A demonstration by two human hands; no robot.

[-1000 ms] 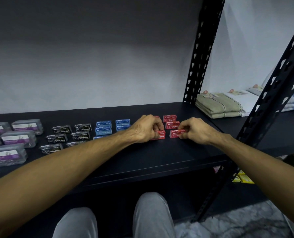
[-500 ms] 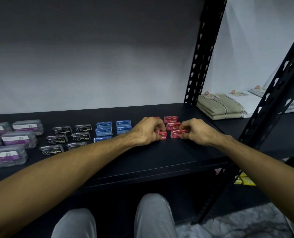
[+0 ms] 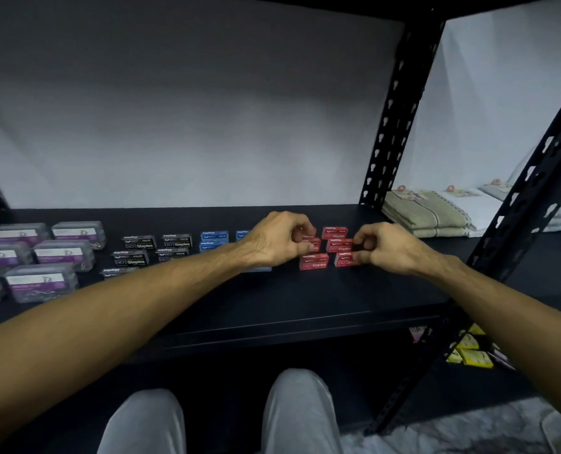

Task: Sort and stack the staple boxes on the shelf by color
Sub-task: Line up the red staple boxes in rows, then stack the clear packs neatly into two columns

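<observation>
Head view looks down on a black shelf carrying small staple boxes grouped by colour. Red staple boxes sit right of centre in two short columns, each column running front to back. Left hand is curled, its thumb and fingers pinching a red box in the left column, the middle one of that column as far as can be seen. Right hand is likewise curled, its thumb and fingers touching the right ends of the two nearer boxes in the right column; the front right red box lies against the thumb, but whether it is actually gripped cannot be told. One red box at the front left stands free, just below the left hand. Blue staple boxes lie just left of the left hand, partly hidden by the forearm. Black staple boxes lie further left in rows. Clear plastic boxes with purple labels occupy the far left end. Folded towels rest on the adjoining shelf to the right, beyond a perforated black upright.
</observation>
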